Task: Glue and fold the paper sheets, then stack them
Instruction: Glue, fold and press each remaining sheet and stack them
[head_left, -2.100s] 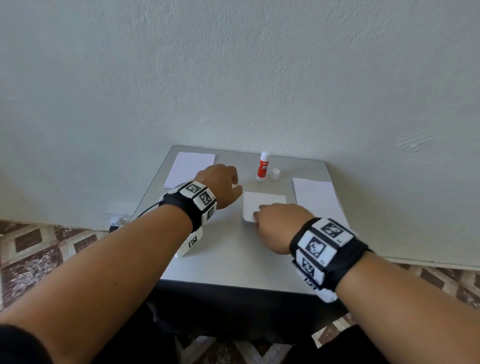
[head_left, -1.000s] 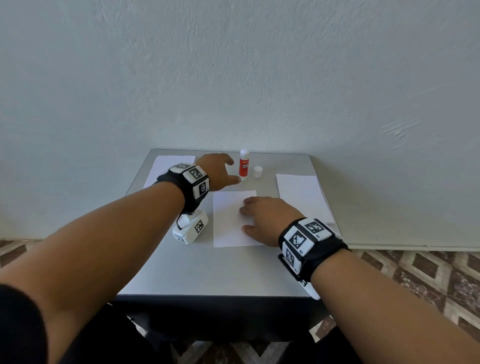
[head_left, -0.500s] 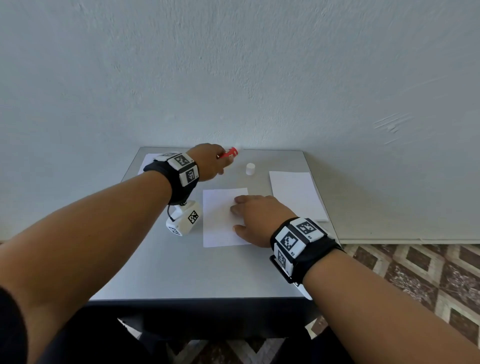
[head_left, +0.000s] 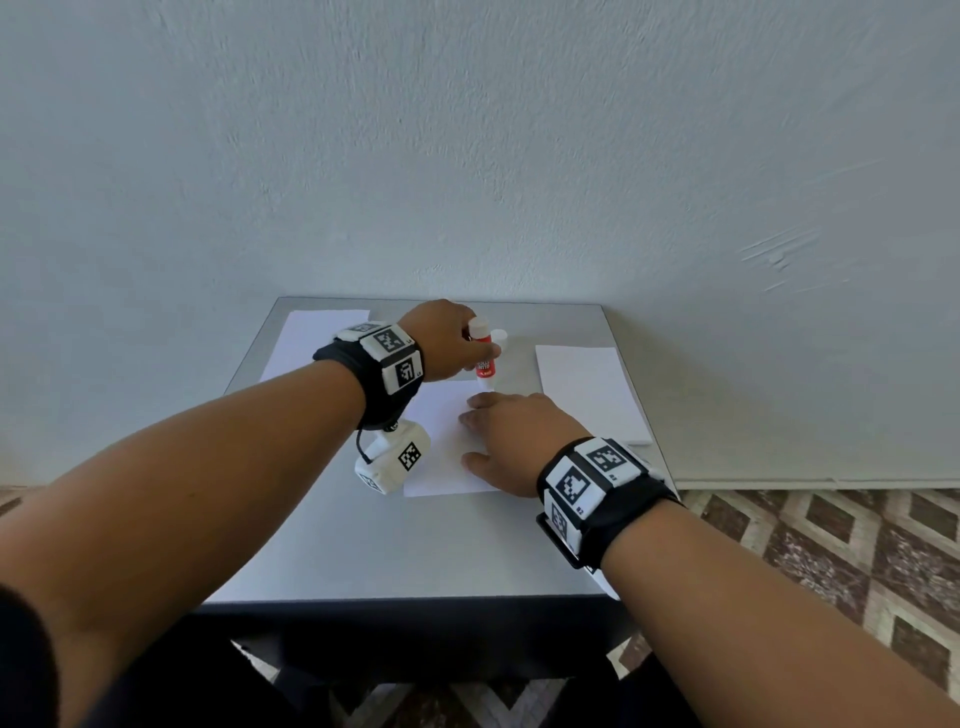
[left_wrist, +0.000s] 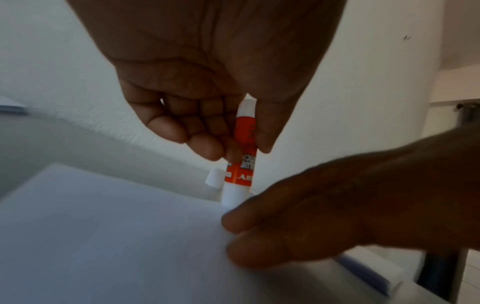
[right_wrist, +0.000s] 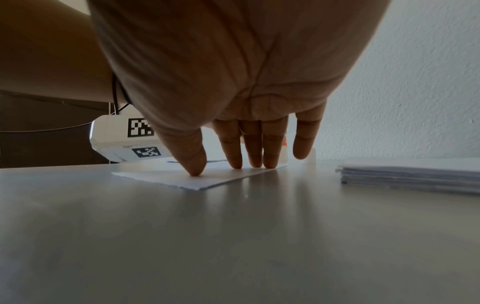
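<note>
A white paper sheet (head_left: 441, 447) lies flat in the middle of the grey table (head_left: 363, 545). My right hand (head_left: 511, 441) rests on it with straight fingers (right_wrist: 235, 148), pinning its right side. My left hand (head_left: 452, 345) grips a red and white glue stick (head_left: 483, 358) upside down, its white end at the sheet's far edge by my right fingertips; in the left wrist view the glue stick (left_wrist: 241, 156) sits between thumb and curled fingers. The stick's white cap (head_left: 500, 336) stands just behind it.
A stack of white sheets (head_left: 587, 389) lies at the table's right edge, seen as a thick pile (right_wrist: 410, 174) in the right wrist view. More paper (head_left: 311, 338) lies at the back left. A pale wall (head_left: 467, 156) rises directly behind the table.
My left hand picked the glue stick off the table, turned it over and brought it down to the sheet's far edge. My right hand has stayed flat on the sheet.
</note>
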